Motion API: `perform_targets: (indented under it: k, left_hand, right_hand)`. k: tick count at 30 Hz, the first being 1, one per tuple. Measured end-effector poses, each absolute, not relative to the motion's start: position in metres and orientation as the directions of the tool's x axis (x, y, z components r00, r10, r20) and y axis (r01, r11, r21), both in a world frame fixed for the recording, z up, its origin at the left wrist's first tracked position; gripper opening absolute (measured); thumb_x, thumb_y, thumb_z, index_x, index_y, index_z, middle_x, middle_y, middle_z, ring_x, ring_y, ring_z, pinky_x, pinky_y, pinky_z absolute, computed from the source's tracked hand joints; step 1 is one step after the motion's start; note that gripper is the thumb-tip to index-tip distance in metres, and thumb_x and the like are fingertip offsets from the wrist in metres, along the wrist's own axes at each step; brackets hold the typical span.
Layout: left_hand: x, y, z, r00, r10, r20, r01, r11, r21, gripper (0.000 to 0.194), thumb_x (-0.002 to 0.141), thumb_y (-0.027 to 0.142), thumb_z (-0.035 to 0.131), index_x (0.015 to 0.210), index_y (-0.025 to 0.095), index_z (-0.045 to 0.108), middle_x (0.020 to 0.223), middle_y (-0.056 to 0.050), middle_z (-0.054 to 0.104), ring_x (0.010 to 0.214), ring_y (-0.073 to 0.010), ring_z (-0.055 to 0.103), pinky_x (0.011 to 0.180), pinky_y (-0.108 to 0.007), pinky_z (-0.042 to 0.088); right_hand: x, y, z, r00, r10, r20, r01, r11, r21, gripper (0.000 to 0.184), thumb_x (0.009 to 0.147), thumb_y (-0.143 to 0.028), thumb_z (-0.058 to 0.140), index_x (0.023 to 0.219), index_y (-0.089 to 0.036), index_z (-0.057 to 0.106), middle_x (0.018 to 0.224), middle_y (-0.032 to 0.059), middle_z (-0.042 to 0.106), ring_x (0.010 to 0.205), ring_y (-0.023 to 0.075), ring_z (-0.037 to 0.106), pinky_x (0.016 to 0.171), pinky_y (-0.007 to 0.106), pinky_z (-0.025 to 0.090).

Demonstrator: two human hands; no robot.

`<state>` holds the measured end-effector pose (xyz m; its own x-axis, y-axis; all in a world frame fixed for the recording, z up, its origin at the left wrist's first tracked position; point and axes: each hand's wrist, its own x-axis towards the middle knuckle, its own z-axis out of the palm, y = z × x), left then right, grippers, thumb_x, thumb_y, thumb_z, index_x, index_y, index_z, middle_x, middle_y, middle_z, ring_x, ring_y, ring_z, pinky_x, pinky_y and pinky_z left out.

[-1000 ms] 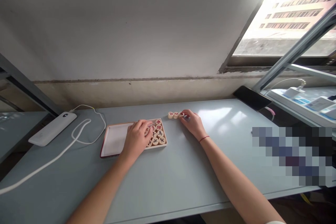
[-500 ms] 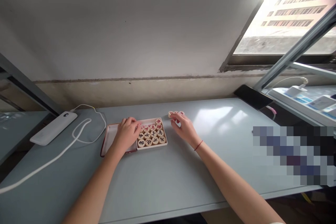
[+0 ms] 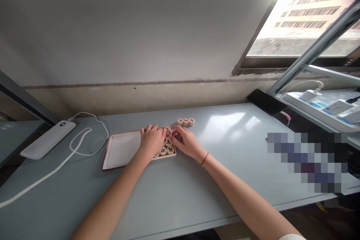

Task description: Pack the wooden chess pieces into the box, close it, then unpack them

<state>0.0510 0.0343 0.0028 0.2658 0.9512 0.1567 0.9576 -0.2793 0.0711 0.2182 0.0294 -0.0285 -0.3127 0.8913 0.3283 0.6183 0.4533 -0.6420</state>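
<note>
A shallow white-lined box holds round xiangqi pieces with black and red characters. Its opened lid lies flat to the left, with a dark red edge. My left hand rests over the box, fingers spread across the pieces and covering many of them. At the box's right edge is my right hand, its thumb and fingers curved and apart beside the red-marked pieces; no piece shows between them. Behind it, three red-marked xiangqi pieces stand in a row on the desk.
On the left of the grey desk lie a white power bank and a looping white cable. A dark phone leans at the back right, near a power strip. A wall runs along the back.
My left hand has slid right from the lid side onto the pieces. My right hand has moved left, from the three loose pieces to the box's edge.
</note>
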Motion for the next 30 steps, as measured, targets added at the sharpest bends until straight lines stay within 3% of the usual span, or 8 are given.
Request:
perform_targets:
  k: [12,18,22,26,30]
  left_hand:
    - [0.062,0.034,0.002,0.051,0.981,0.188,0.924,-0.118,0.365,0.026,0.091,0.039,0.046,0.08,0.021,0.061,0.076,-0.002,0.072,0.081,-0.0222,0.065,0.082,-0.037,0.035]
    - [0.057,0.02,0.012,0.069,0.939,0.338,0.799,-0.255,0.545,0.016,0.088,0.036,0.051,0.086,0.023,0.059,0.084,-0.001,0.072,0.082,-0.0182,0.064,0.087,-0.035,0.037]
    - [0.056,0.008,0.016,0.113,0.939,0.323,0.648,-0.317,0.693,0.017,0.086,0.038,0.052,0.085,0.023,0.058,0.084,0.0,0.071,0.078,-0.0167,0.064,0.08,-0.032,0.045]
    - [0.057,0.002,0.019,0.09,0.952,0.292,0.563,-0.29,0.774,0.019,0.085,0.041,0.053,0.084,0.022,0.058,0.087,-0.001,0.07,0.082,-0.0167,0.064,0.074,-0.029,0.05]
    - [0.055,0.002,0.019,0.028,0.936,0.351,0.467,-0.323,0.823,0.016,0.083,0.037,0.058,0.085,0.021,0.057,0.092,-0.002,0.07,0.083,-0.0148,0.066,0.076,-0.027,0.052]
  right_hand:
    - [0.218,0.03,-0.032,-0.286,0.896,0.34,0.605,0.444,-0.66,0.024,0.088,-0.032,0.053,0.11,-0.022,0.053,0.093,0.0041,0.069,0.084,0.0192,0.061,0.072,0.03,0.046]
    - [0.22,0.028,-0.028,-0.246,0.857,0.453,0.572,0.505,-0.646,0.043,0.081,-0.03,0.061,0.121,-0.022,0.048,0.106,0.0071,0.064,0.084,0.0182,0.06,0.072,0.03,0.049]
    - [0.218,0.023,-0.023,-0.306,0.803,0.512,0.571,0.585,-0.576,0.024,0.087,-0.033,0.055,0.109,-0.023,0.056,0.092,0.0055,0.066,0.076,0.0172,0.059,0.072,0.03,0.049]
    - [0.223,0.024,-0.015,-0.32,0.759,0.567,0.583,0.629,-0.513,0.02,0.085,-0.03,0.055,0.104,-0.023,0.059,0.087,0.005,0.066,0.077,0.0177,0.059,0.074,0.031,0.048]
    - [0.252,0.039,-0.007,-0.119,0.789,0.602,0.665,0.514,-0.542,0.018,0.083,-0.027,0.054,0.099,-0.021,0.058,0.09,0.0057,0.067,0.075,0.0167,0.058,0.075,0.03,0.048]
